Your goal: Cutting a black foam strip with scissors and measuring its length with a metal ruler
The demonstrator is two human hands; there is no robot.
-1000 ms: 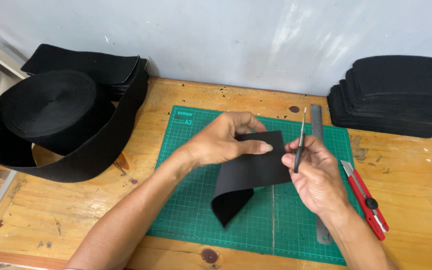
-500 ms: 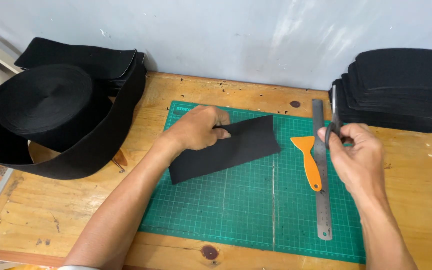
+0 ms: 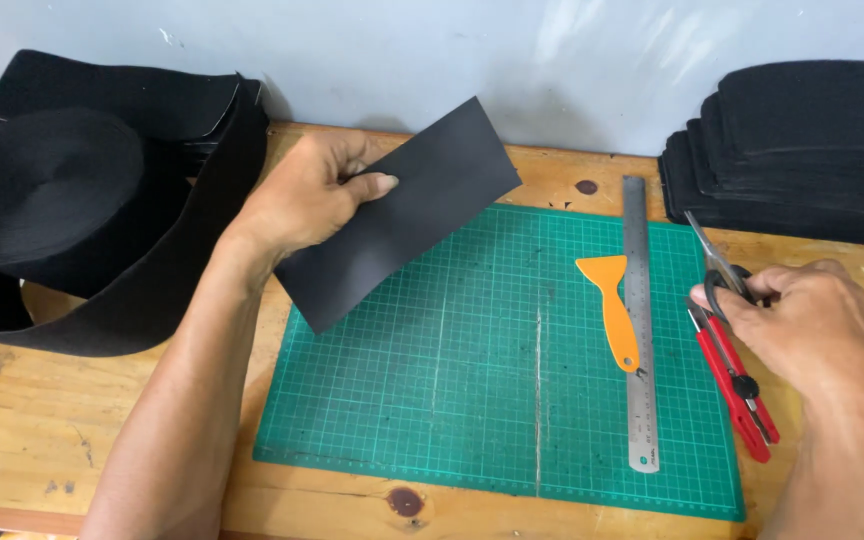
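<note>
My left hand (image 3: pixel 307 195) pinches a cut rectangle of black strap material (image 3: pixel 402 210) and holds it lifted over the upper left corner of the green cutting mat (image 3: pixel 472 400). My right hand (image 3: pixel 817 325) is at the mat's right edge, its fingers through the handles of a pair of scissors (image 3: pixel 717 262) whose blades point away from me. A red utility knife (image 3: pixel 737 380) lies on the wood just under that hand. A steel ruler (image 3: pixel 639 320) and an orange plastic scraper (image 3: pixel 612 305) lie side by side on the mat.
A big roll of wide black strap (image 3: pixel 47 190) with a loose tail sits at the left on the wooden table (image 3: pixel 42 440). A stack of cut black pieces (image 3: pixel 802 150) stands at the back right against the wall.
The scissors left the black piece and went right to the mat's edge with my right hand. My left hand lifted the cut piece up and to the left.
</note>
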